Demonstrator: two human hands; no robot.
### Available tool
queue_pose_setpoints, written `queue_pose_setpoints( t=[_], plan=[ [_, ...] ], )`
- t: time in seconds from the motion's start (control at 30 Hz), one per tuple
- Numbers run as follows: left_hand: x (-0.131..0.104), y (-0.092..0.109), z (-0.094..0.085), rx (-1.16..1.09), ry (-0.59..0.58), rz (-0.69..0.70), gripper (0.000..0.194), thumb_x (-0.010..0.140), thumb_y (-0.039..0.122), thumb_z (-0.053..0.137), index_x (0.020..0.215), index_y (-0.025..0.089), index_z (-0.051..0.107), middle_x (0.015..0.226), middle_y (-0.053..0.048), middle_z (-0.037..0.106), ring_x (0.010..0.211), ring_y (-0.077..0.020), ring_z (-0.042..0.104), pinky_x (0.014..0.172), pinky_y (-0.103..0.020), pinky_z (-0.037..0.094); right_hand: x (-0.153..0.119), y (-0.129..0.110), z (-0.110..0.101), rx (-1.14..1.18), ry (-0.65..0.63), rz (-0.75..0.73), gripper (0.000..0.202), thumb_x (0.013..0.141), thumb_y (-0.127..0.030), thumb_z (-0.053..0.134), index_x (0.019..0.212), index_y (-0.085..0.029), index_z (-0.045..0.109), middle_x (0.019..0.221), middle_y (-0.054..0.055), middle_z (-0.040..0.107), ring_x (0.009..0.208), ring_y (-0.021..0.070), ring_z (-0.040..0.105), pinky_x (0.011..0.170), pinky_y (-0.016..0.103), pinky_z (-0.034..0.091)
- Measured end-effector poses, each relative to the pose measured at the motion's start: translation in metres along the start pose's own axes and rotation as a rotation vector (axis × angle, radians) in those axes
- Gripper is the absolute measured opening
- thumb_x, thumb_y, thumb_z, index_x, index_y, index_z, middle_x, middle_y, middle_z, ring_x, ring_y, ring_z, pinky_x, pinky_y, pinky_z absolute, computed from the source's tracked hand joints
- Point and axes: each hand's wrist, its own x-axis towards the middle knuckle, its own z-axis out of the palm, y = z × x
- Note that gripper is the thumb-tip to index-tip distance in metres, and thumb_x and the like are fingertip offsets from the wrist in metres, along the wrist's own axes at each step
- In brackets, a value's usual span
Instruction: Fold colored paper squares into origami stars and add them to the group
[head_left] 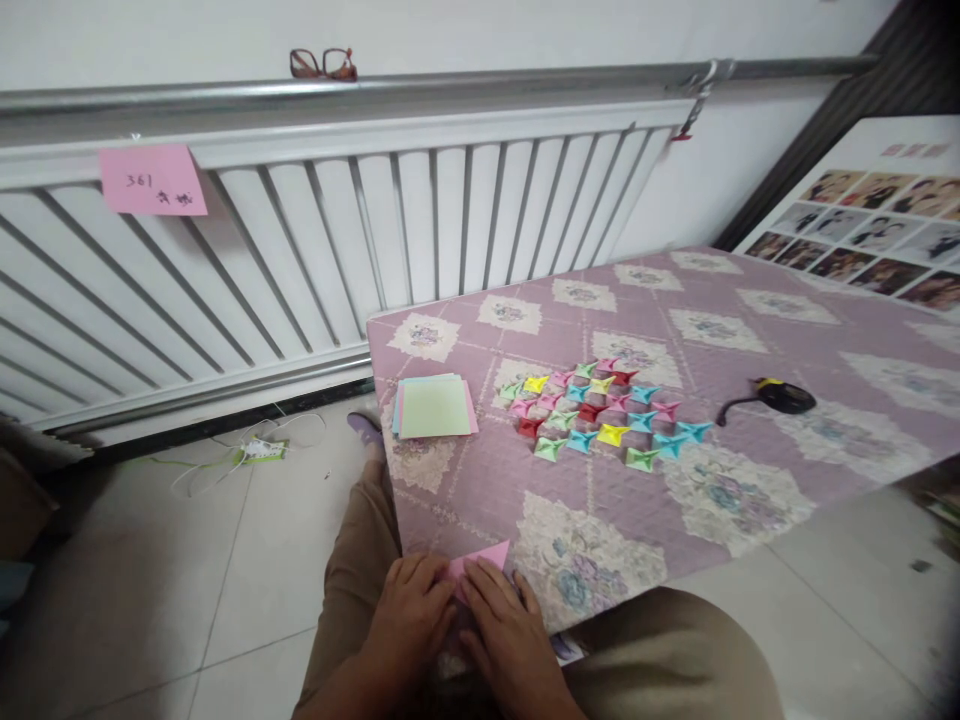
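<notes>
At the table's near corner, a sheet of pink paper (491, 553), folded to a point on its right side, lies under both hands. My left hand (412, 605) has its fingers curled together, and they grip the paper's left part. My right hand (504, 622) holds the paper from the right, with its fingers close together over the near edge. The fingers hide much of the paper. Farther up the table, several small folded paper shapes (590, 411) in pink, green, blue, yellow and red stand in slanting rows. Left of them is a stack of coloured paper (433, 408), pale green on top.
A purple flowered cloth covers the table (480, 480). On its right lies a black object with a cord-like tail (784, 396). A white radiator (420, 220) lines the wall, with a pink note (154, 180) on it. Glasses (322, 65) rest on the pipe; a photo board (877, 215) stands at right.
</notes>
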Motion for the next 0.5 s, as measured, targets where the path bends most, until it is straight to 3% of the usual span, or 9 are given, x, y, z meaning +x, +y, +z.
queue_pose_setpoints(
  t=[0.13, 0.27, 0.5],
  plan=[
    [0.005, 0.005, 0.003, -0.051, 0.027, -0.011, 0.022, 0.081, 0.014, 0.056, 0.101, 0.021, 0.063, 0.107, -0.006, 0.062, 0.099, -0.0239, 0.054, 0.088, -0.043, 0.047, 0.017, -0.001, -0.018, 0.021, 0.087, 0.048, 0.028, 0.085, -0.019, 0.053, 0.110, -0.027, 0.062, 0.122, 0.002, 0.061, 0.116, 0.0216, 0.049, 0.105, 0.042, 0.023],
    [-0.001, 0.002, 0.003, -0.061, 0.076, 0.017, 0.028, 0.079, 0.010, 0.055, 0.103, 0.021, 0.063, 0.108, -0.008, 0.061, 0.101, -0.0261, 0.054, 0.088, -0.045, 0.048, 0.034, 0.000, -0.039, -0.020, 0.087, 0.055, 0.036, 0.077, -0.021, 0.064, 0.113, -0.025, 0.059, 0.117, 0.005, 0.060, 0.110, 0.0250, 0.049, 0.097, 0.040, 0.029],
    [-0.017, -0.006, -0.003, -0.176, 0.127, -0.003, 0.026, 0.082, 0.012, 0.050, 0.102, 0.020, 0.063, 0.114, -0.012, 0.059, 0.108, -0.0242, 0.056, 0.090, -0.042, 0.051, 0.055, -0.005, -0.059, -0.130, -0.043, 0.069, 0.033, 0.065, -0.030, 0.073, 0.094, -0.021, 0.061, 0.098, 0.006, 0.063, 0.095, 0.0263, 0.054, 0.084, 0.039, 0.034]
  ],
)
